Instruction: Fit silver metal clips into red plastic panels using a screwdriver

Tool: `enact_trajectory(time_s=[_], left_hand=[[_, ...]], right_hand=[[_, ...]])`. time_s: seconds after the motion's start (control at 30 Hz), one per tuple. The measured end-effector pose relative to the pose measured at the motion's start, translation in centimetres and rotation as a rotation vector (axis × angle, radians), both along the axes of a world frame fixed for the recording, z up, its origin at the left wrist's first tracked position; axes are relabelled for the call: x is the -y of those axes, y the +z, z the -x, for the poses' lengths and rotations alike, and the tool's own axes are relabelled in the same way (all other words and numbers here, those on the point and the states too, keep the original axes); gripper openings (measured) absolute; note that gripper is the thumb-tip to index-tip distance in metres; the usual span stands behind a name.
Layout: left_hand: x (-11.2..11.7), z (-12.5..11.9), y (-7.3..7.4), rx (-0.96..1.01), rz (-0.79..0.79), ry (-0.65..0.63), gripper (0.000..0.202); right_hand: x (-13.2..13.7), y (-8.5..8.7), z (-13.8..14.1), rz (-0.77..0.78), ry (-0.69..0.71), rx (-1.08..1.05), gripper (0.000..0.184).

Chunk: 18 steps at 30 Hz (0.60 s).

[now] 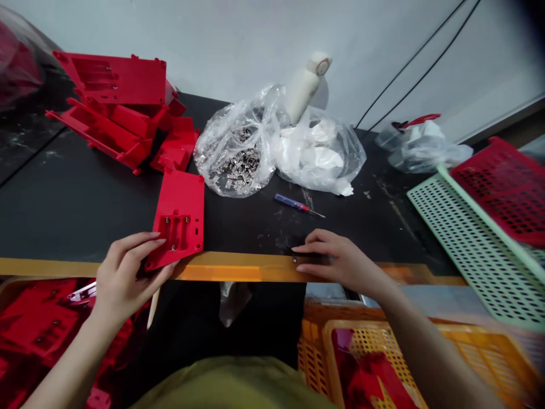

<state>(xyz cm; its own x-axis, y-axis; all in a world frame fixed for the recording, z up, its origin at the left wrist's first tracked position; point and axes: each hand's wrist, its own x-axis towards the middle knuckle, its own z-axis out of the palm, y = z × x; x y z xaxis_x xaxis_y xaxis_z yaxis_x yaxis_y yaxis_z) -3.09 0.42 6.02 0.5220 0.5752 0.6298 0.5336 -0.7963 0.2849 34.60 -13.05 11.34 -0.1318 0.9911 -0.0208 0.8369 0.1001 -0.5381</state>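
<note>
My left hand grips the lower left edge of a red plastic battery housing, fingers on top and thumb beneath. The housing lies at the table's front edge, with its slots facing up and small metal springs inside. To the right, my right hand hovers at the table edge. A tiny shiny metal contact shows between its thumb and fingertips; its exact shape is too small to make out. Beyond that hand lies a small screwdriver with a blue and red handle. A clear bag of metal contacts rests farther back.
Red housings are piled at the back left. A bag with white contents sits near a white bottle. Green and red baskets stand right. Below the edge are a yellow crate and more red parts.
</note>
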Motion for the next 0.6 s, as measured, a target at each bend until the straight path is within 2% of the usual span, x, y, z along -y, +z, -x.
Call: enact_trajectory(time_s=[0.13,0.23,0.33,0.5,0.6], left_hand=[[-0.1,0.0,-0.4,0.012,-0.05,0.006,0.054],[-0.1,0.0,-0.5,0.006,-0.059,0.016,0.05],[0.0,-0.1,-0.4,0.0,-0.06,0.011,0.046],[0.1,-0.4,-0.1,0.005,-0.033,0.028,0.043],[0.3,-0.6,0.3,0.003,-0.011,0.029,0.043]], right_hand=[[1.9,-1.9,1.1,-0.315,0.079,0.202,0.028],[3.0,-2.5,2.3,-0.443,0.099,0.277,0.028],[3.7,-2.6,3.4,-0.533,0.089,0.272,0.019],[3.8,-2.4,5.0,-0.574,-0.026,0.096,0.01],[2.4,-1.6,6.3,-0.493,-0.154,-0.079,0.004]])
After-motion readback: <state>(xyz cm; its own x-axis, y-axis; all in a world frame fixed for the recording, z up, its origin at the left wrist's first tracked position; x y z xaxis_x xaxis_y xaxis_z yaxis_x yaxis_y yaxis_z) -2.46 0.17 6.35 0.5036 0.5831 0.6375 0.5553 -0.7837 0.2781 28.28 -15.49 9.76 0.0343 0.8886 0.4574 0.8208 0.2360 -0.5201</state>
